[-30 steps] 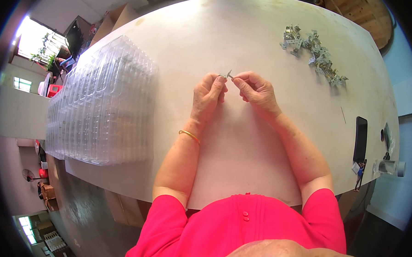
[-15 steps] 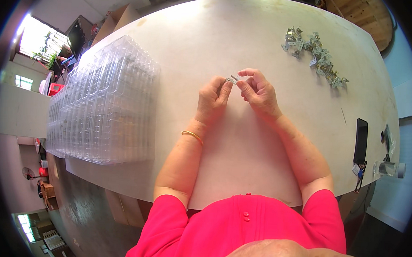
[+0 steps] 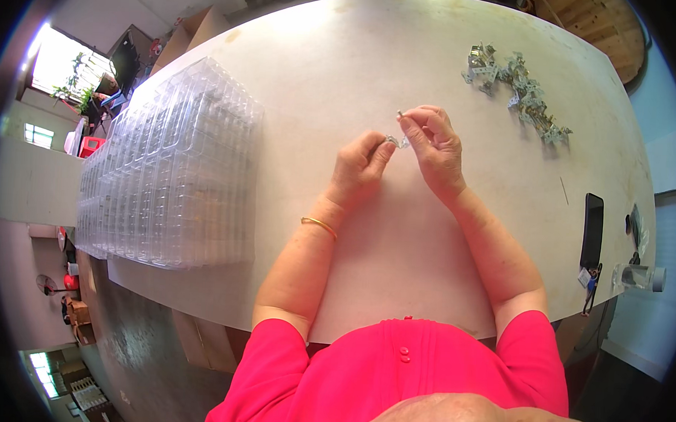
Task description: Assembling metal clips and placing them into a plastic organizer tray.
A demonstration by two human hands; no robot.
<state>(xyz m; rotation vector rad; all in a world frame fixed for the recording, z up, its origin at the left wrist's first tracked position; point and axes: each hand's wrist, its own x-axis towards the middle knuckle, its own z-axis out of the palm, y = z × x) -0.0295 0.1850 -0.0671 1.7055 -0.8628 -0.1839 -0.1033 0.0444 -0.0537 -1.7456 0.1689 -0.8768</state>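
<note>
My left hand (image 3: 360,164) pinches a small silvery metal part (image 3: 391,140) between thumb and forefinger over the pale table (image 3: 397,236). Close beside it, my right hand (image 3: 436,149) is closed, and a short, light-coloured pin-like piece (image 3: 399,114) sticks up at its thumb and fingertips. The metal part reaches toward the right hand's curled fingers; whether they touch it I cannot tell. Farther off to the right lies a loose pile of small metal brackets (image 3: 525,95) of a similar look.
A tall stack of clear plastic trays (image 3: 181,174) covers the table's left side. On the right are a thin needle-like rod (image 3: 564,191), a black phone (image 3: 593,230), a set of keys (image 3: 588,280) and a clear bottle (image 3: 637,277) lying at the edge.
Both hands have shifted slightly to the right. The right hand has turned, its forefinger has curled in, and the pin-like piece now points up at its fingertips.
</note>
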